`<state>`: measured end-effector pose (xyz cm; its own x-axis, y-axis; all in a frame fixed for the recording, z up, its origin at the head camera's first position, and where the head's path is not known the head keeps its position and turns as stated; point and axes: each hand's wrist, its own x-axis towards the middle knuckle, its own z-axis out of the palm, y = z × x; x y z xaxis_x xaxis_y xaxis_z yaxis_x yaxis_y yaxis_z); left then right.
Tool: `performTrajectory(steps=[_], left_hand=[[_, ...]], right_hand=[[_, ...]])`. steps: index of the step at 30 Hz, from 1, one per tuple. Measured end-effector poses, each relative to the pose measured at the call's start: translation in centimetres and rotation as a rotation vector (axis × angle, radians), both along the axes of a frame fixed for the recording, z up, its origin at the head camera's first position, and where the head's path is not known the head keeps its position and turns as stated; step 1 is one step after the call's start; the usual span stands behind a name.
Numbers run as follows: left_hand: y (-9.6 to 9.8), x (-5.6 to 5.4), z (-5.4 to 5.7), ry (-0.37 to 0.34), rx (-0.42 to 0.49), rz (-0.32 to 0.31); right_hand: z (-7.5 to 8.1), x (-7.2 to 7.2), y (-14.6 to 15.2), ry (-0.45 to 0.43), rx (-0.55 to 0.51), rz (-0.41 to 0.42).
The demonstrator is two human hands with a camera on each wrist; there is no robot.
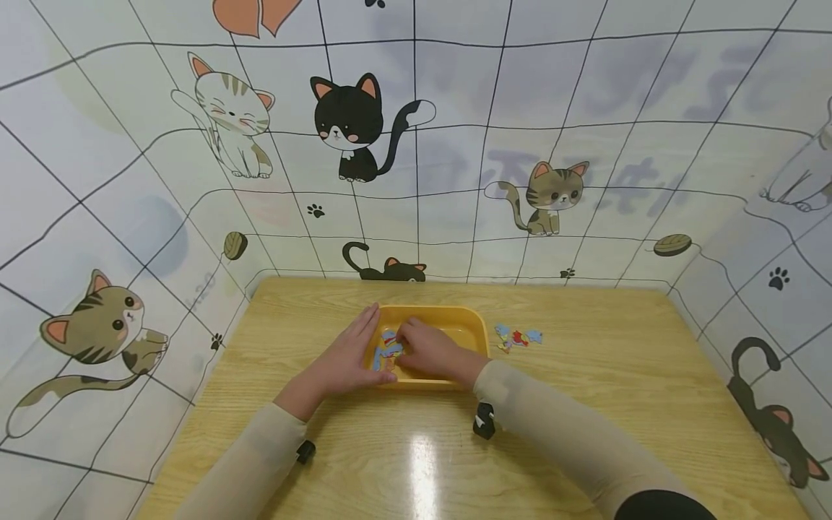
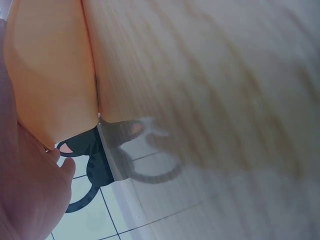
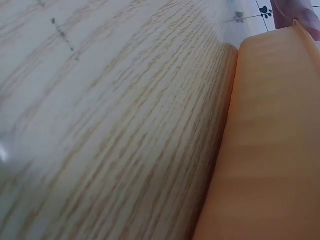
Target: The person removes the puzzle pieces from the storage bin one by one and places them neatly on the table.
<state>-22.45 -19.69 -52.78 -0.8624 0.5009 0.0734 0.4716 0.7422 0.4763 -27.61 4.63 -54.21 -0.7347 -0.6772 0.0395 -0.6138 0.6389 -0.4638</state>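
Here, the tray (image 1: pixel 464 336), long axis left-to-right on the table (image 1: pixel 364 455), is touched by the left hand (image 1: pixel 346 361), fingers straight, while any grip on the pieces (image 1: pixel 390 352) inside by the right hand (image 1: pixel 432 350) cannot be told.

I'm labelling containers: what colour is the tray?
The tray is yellow-orange, clearest in the head view.

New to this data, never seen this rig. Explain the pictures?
No machine: a person works bare-handed. The wide picture is taken from the head; the other two, from the left and right wrists, mostly show the outside of a yellow rectangular plastic-looking tray and the light wood-grain table. In the tray lie small flat multicoloured pieces; a cluster of similar pieces lies to its right. The left hand rests against the tray's left end, thumb at the near edge. The right hand reaches inside; whether its grip holds a piece is hidden.
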Motion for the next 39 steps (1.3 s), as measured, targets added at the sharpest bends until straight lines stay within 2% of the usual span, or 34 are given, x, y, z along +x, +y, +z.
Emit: performTrajectory(steps=[2, 5, 11, 13, 20, 27, 39], left_hand=[[0.0, 0.0, 0.0, -0.001, 0.003, 0.001], [0.0, 0.1, 0.1, -0.004, 0.002, 0.002], [0.0, 0.0, -0.1, 0.002, 0.006, -0.004], [0.0, 0.0, -0.2, 0.007, 0.009, -0.007], [0.0, 0.0, -0.2, 0.012, 0.013, -0.005], [0.1, 0.2, 0.1, -0.042, 0.036, 0.012], [-0.1, -0.1, -0.6, -0.044, 0.043, 0.029]], right_hand=[[-0.1, 0.0, -0.1, -0.002, 0.006, -0.011], [0.6, 0.3, -0.2, -0.04, 0.012, -0.032], [-0.7, -0.4, 0.0, -0.02, -0.031, -0.038], [-0.5, -0.3, 0.0, -0.026, -0.04, -0.037], [1.1, 0.3, 0.2, -0.052, -0.068, -0.057], [2.4, 1.0, 0.7, -0.088, -0.109, -0.104], [4.2, 1.5, 3.8, -0.171, -0.234, -0.198]])
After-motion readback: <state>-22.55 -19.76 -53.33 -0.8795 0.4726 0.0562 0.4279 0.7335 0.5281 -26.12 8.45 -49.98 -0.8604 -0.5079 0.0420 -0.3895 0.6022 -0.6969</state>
